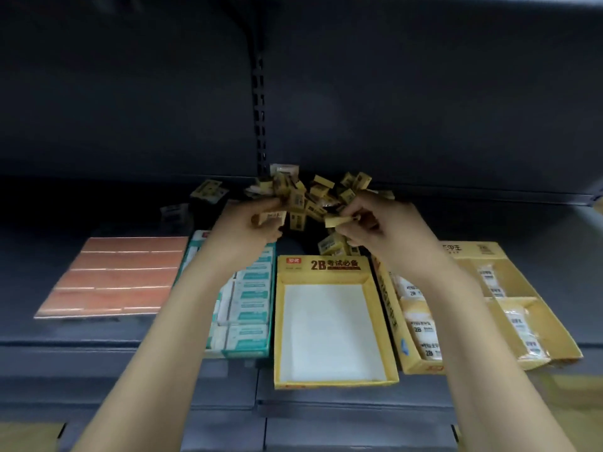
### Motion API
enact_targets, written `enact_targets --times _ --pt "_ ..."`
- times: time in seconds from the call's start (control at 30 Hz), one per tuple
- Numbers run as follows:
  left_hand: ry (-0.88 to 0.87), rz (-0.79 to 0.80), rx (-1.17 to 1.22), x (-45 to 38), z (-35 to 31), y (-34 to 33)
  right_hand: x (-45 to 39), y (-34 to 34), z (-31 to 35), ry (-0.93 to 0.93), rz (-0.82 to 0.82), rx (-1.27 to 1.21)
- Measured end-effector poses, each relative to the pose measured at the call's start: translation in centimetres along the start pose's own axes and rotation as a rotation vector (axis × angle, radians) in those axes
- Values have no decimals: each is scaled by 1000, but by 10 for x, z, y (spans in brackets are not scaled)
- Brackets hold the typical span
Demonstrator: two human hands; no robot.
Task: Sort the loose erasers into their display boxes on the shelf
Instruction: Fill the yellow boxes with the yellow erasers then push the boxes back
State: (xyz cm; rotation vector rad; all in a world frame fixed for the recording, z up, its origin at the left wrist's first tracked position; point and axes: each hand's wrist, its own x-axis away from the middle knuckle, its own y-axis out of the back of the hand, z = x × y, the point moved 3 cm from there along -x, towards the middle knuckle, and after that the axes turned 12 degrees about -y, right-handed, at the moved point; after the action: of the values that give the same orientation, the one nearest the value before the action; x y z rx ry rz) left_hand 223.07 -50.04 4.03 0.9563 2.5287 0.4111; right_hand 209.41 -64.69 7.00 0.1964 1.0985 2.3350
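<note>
Both bare forearms reach forward. The left hand (257, 223) and right hand (368, 223) each have curled, pinching fingers.

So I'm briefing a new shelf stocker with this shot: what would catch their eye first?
First, the heap of loose yellow erasers at the back of the shelf, with the left hand and right hand each pinching one from it. Next, the empty yellow 2B box front and centre, between the teal box and the partly filled tan box.
</note>
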Motion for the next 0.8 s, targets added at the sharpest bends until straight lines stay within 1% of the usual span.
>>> enact_targets --times 0.07,0.2,0.3,0.4,0.53,0.63,0.8 --pt "40 -9 141 11 2 6 6 -7 7 -7 -20 -49" --pt "33 -14 144 23 0 24 13 -16 12 -44 -35 -91" --pt "32 -10 191 23 -2 31 15 -20 13 -36 -32 -90" --pt "24 -15 246 24 -6 31 15 -23 14 -35 -14 -62" --pt "55 9 255 29 -5 28 16 -26 13 -56 0 -76" --pt "60 15 239 33 -4 27 20 -26 10 -60 -18 -47" --pt "68 -8 324 38 -6 20 28 -22 5 -93 -26 -77"
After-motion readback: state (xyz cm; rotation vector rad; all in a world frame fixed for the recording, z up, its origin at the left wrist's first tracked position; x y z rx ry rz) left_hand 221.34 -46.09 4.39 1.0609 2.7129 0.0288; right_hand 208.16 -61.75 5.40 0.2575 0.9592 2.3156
